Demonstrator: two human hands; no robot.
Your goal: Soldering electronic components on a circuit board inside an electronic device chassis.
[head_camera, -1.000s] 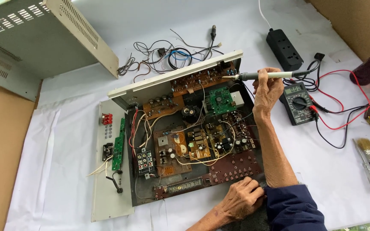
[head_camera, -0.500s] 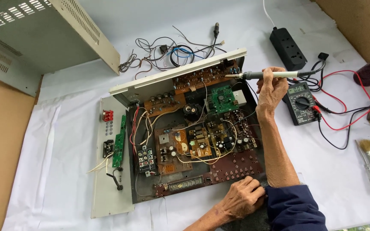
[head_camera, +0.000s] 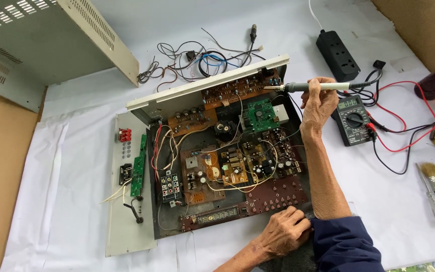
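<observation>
Two hands are at work over an opened amplifier chassis [head_camera: 227,166] lying in the middle of the frame on a white-covered table [head_camera: 66,166]. Right of centre, the right hand [head_camera: 319,103] is closed around the pale handle of a soldering iron [head_camera: 310,86], fingers wrapped over it; the iron lies level, its tip pointing left at the brown circuit board [head_camera: 237,90] along the chassis's upper edge. At the bottom centre, the left hand [head_camera: 283,232] rests with fingers curled on the chassis's lower right edge, just beside the dark board with rows of buttons [head_camera: 278,194]. Right of the iron hand sits a black multimeter [head_camera: 354,118] with red and black leads, and a black power strip [head_camera: 337,48] lies above it. A beige metal cover [head_camera: 46,40] fills the upper left.
</observation>
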